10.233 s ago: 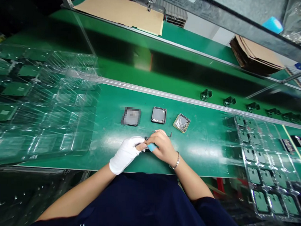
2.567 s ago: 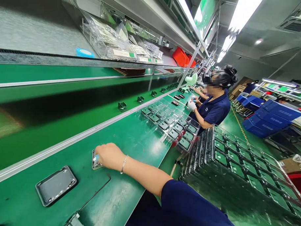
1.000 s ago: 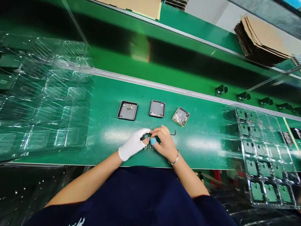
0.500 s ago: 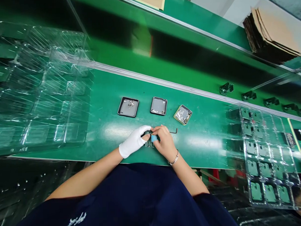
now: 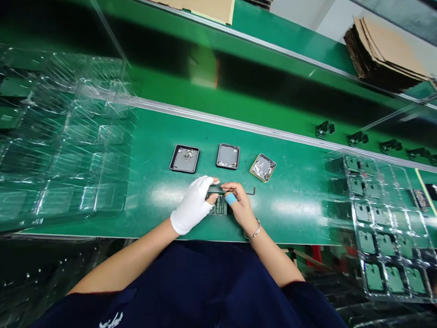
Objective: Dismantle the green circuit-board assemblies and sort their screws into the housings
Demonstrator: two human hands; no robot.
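A small dark metal part [image 5: 220,206] with slots lies on the green table between my two hands. My left hand [image 5: 193,208], in a white glove with bare fingertips, is at its left side, thumb and fingers curved around its edge. From the right, my right hand [image 5: 240,205], with blue tape on one finger, touches the part's upper right. What exactly the fingertips grip is too small to make out. A thin black hex key [image 5: 254,191] shows just beyond my right fingers.
Beyond my hands stand three small trays of tiny metal pieces, the left [image 5: 184,159], the middle [image 5: 228,156] and the right [image 5: 263,167]. Clear plastic trays [image 5: 56,155] are stacked at the left; another tray [image 5: 389,230] with green parts is at the right. Dark parts [image 5: 325,129] stand along the back.
My fingers have spread a little apart, and more of the slotted metal part shows between my hands. The view has shifted slightly.
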